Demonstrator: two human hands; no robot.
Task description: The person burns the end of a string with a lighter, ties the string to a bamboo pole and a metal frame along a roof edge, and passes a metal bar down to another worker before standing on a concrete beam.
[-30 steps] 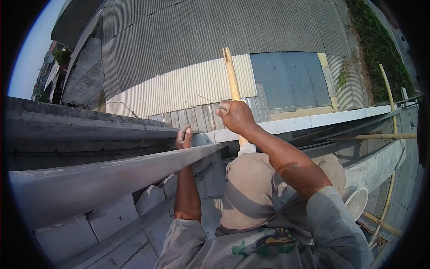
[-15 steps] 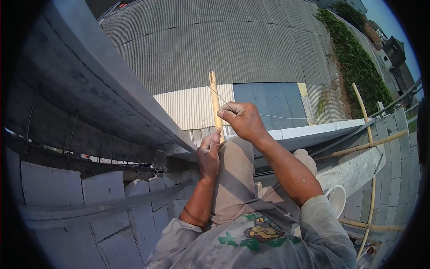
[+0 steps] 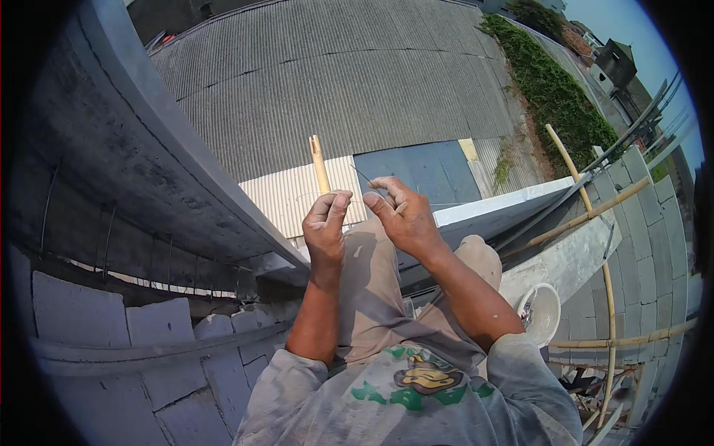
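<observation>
An upright bamboo pole [image 3: 320,165] with a notched top stands just beyond my hands. My left hand [image 3: 325,232] is in front of its lower part, thumb and forefinger pinched together on what looks like a thin string. To its right, my right hand [image 3: 407,221] has its fingers curled round a thin dark wire [image 3: 360,175] that sticks out up and left. Its thumb points toward my left hand, with a small gap between the hands. A pale string [image 3: 452,204] runs off to the right behind my right hand. Both hands are above my knees.
A concrete beam [image 3: 178,141] slants along the left, above a grey block wall [image 3: 78,308]. Corrugated roofing [image 3: 327,89] lies below and ahead. At right are a white bucket [image 3: 549,316], a bamboo crosspiece [image 3: 613,204] and a white ledge [image 3: 506,202].
My left hand has moved off the lower bamboo pole into a pinch in front of it. My right hand has drawn away from the pole, its thumb now apart. The view has shifted.
</observation>
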